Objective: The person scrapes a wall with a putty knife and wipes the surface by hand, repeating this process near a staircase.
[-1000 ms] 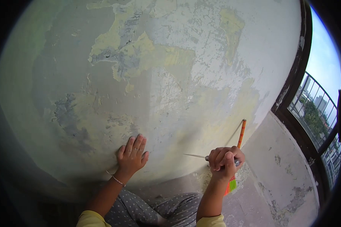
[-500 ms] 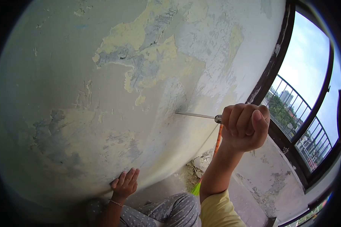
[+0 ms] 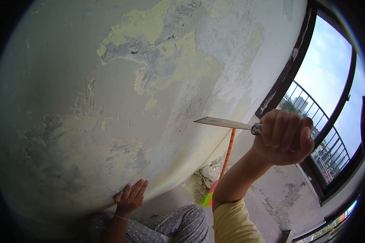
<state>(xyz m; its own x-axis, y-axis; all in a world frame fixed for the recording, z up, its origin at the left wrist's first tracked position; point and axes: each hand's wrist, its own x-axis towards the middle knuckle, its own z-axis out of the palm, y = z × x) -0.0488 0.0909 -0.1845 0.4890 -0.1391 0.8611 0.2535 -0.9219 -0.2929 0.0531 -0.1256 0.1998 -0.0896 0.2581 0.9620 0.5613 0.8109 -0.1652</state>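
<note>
Scraper (image 3: 223,122): in right hand (image 3: 286,137), fingers wrapped round handle, blade toward nine o'clock. Left hand (image 3: 129,199): against wall (image 3: 158,109), fingers straightened, slightly apart. Broom (image 3: 228,156), rubble (image 3: 212,172): eight o'clock from right hand. Window (image 3: 328,60): one o'clock.

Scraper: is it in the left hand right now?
No, the right hand grips the scraper by its handle, while the left hand is lower down at the wall.

Room in disrepair: peeling wall (image 3: 150,113), rubble (image 3: 211,173) on floor (image 3: 172,197), railing (image 3: 309,101) outside window (image 3: 328,52).
</note>
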